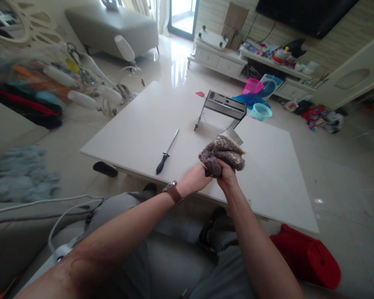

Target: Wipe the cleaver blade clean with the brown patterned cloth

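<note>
My left hand is closed on the dark handle of a kitchen knife, and only a flat corner of its broad blade shows beyond the cloth. Folded over the blade is a brown patterned towel, which my right hand grips from below with the thumb on top. Both hands are close together above the near edge of the white table. To their left, a honing steel with a black handle lies on the tabletop. Most of the blade is hidden by the towel.
A metal knife rack stands on the table beyond my hands. A red stool-like thing is at the near right. Behind the table are a pink basket and a turquoise basket. A lamp stands at the left.
</note>
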Motion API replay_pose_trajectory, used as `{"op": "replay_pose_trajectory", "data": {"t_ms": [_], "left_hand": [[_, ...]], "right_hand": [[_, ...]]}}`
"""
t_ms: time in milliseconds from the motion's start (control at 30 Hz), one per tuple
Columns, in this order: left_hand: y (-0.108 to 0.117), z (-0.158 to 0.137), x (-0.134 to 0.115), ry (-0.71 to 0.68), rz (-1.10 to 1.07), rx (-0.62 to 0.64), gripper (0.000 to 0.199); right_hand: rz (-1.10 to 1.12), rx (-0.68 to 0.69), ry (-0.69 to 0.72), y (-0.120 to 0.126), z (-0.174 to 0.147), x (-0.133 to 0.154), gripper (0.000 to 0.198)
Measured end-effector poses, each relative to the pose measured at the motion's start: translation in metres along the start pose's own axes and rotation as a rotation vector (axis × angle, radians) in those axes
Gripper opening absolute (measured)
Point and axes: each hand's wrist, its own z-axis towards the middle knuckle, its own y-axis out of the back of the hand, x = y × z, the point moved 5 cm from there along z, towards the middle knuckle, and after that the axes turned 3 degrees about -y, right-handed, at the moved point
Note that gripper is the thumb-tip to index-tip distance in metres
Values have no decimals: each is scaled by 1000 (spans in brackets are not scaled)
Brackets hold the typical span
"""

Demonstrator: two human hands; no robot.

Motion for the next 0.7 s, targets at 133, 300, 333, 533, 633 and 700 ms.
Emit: {"op": "replay_pose_trajectory", "data": {"t_ms": [133,300,333,533,633,700], "left_hand": [[5,-2,-2,36,-96,63,26],[16,-1,-2,93,-131,131,18],[18,0,-3,88,-121,132,17],[25,7,-4,83,6,72,20],[17,8,-3,79,23,50,19],[13,8,-4,22,-16,20,19]], "right_hand": [[-90,-7,94,3,1,11,34],[-224,26,101,10,4,26,38],[-242,36,98,11,5,29,40],[-78,-85,120,16,7,37,34],[33,-67,80,8,5,24,29],[41,-5,35,1,3,14,30]]}}
